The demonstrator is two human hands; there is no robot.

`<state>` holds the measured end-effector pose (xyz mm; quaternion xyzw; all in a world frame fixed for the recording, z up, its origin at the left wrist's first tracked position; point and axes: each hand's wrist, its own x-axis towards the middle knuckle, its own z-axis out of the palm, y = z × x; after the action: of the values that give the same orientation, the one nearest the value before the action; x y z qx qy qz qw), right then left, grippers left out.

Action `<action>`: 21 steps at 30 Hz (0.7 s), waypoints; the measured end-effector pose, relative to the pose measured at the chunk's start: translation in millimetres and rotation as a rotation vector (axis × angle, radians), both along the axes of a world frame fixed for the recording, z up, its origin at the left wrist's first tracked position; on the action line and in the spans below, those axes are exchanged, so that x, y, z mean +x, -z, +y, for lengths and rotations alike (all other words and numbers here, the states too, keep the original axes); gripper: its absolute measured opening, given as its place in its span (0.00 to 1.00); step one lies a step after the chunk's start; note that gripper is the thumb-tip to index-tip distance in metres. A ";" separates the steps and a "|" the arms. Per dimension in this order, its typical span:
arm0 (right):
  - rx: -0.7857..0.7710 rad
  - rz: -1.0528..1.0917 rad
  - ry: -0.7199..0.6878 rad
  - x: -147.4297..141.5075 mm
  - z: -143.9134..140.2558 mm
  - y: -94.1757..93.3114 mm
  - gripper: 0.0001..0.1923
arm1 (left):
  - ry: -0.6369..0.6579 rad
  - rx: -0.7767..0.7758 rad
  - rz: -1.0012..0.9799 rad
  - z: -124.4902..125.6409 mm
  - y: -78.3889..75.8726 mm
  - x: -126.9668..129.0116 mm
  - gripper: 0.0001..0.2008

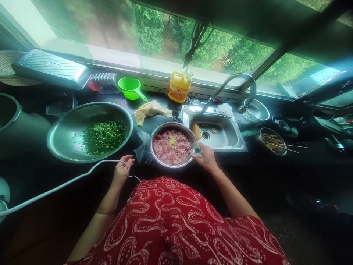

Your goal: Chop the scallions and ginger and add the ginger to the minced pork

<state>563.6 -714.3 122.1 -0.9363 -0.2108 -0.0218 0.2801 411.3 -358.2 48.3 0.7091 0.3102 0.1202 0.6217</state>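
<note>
A steel bowl (pixel 152 154) of minced meat (pixel 168 151) stands in front of me, with a small yellowish heap (pixel 172 141) on the meat. At the bowl's right rim, my right hand (pixel 205 156) is closed around a small clear container (pixel 195 149), whose exact kind I cannot make out. My left hand (pixel 123 170) hovers left of the bowl, its fingers loosely bent and apart, holding nothing visible. A white cable (pixel 91 170) passes across it. Farther left, a wide metal basin (pixel 63 138) contains chopped greens (pixel 106 136).
Right of the meat is a sink (pixel 226 134) with a curved faucet (pixel 230 79). Behind stand a yellow detergent jug (pixel 179 88), a green dipper (pixel 129 88) and a crumpled cloth (pixel 151 110). A bowl of brown food (pixel 273 141) with chopsticks (pixel 292 149) sits at right.
</note>
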 end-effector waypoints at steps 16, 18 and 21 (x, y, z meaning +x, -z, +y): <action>0.272 0.107 0.011 62.8 51.5 -17.9 0.37 | -0.097 -0.024 0.025 3.2 -10.7 -6.4 0.26; 0.211 0.058 0.019 68.2 49.1 -16.0 0.34 | -0.132 -0.027 0.028 3.5 -10.9 -11.5 0.26; 0.117 -0.014 0.036 74.6 43.2 -11.2 0.31 | -0.175 -0.026 0.034 5.0 -9.1 -19.0 0.26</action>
<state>638.2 -671.1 133.3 -0.9218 -0.1943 -0.0459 0.3323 392.3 -353.2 57.4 0.6733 0.3830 0.1579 0.6125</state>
